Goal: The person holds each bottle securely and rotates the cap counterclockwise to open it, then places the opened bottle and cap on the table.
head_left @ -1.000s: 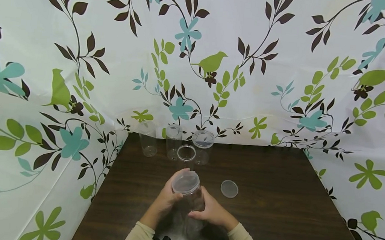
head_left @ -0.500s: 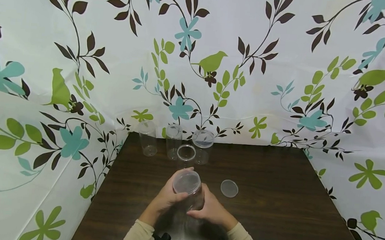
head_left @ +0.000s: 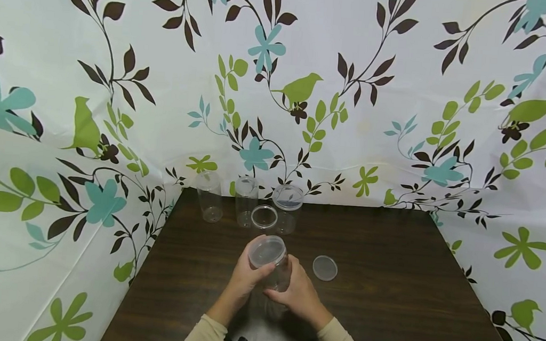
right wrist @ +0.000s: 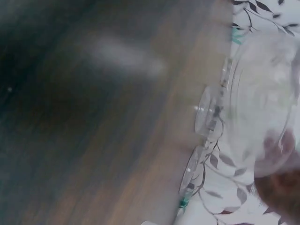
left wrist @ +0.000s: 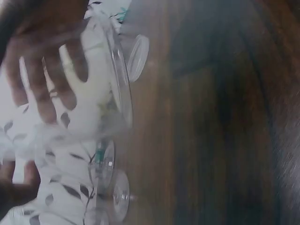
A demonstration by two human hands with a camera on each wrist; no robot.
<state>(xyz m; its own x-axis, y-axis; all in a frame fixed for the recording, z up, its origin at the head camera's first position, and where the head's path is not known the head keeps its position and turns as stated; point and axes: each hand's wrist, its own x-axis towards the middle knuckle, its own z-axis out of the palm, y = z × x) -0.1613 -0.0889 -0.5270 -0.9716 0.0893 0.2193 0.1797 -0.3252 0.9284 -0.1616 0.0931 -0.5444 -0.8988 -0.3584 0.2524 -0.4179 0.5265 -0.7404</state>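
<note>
In the head view, a clear plastic jar (head_left: 280, 278) with a translucent lid (head_left: 267, 251) on its top is held between my two hands above the table. My left hand (head_left: 244, 275) grips the upper part, fingers behind and thumb across the front just below the lid. Lower down on the right side, my right hand (head_left: 300, 295) holds the jar's body, its thumb in front. In the left wrist view, fingers (left wrist: 49, 79) show through the clear wall of the jar (left wrist: 84, 122). The right wrist view shows the jar's blurred end (right wrist: 260, 103) and fingertips behind it.
A loose round lid (head_left: 325, 268) lies on the dark wooden table (head_left: 412, 299), right of the hands. Behind the held jar stands a jar (head_left: 264, 218) with an open-looking rim. Further back are three lidded clear jars (head_left: 210, 203), before a patterned sheet (head_left: 333, 143).
Both hands and the jar have shifted slightly away from me. My left thumb has moved right along the jar below the lid. The loose lid and the back jars have stayed put.
</note>
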